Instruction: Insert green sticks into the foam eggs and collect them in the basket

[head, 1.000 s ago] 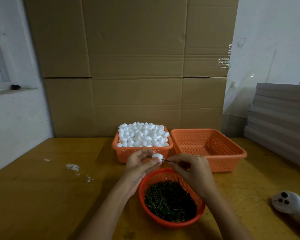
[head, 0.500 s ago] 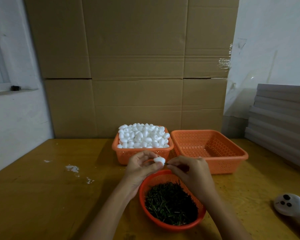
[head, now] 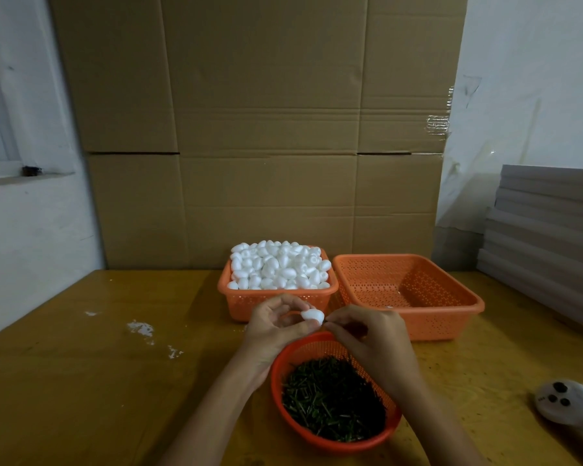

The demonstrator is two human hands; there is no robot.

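Observation:
My left hand (head: 276, 326) pinches one white foam egg (head: 313, 316) above the far rim of a round orange bowl (head: 392, 422) full of short green sticks (head: 330, 398). My right hand (head: 372, 338) has its fingertips pinched right against the egg's right end; the stick between them is almost hidden. Behind the hands stands an orange basket (head: 236, 302) heaped with white foam eggs (head: 278, 265). To its right sits a wider orange basket (head: 451, 317), nearly bare inside.
A wooden table (head: 81, 381) carries everything, with white crumbs (head: 142, 329) at the left. A white handheld device (head: 566, 403) lies at the right edge. Grey boards (head: 546, 237) are stacked at the right. A cardboard sheet (head: 256, 129) stands against the wall.
The green stick that showed between my right fingertips and the egg has gone almost wholly out of sight as my right hand closed up to the egg. Both hands stay above the bowl.

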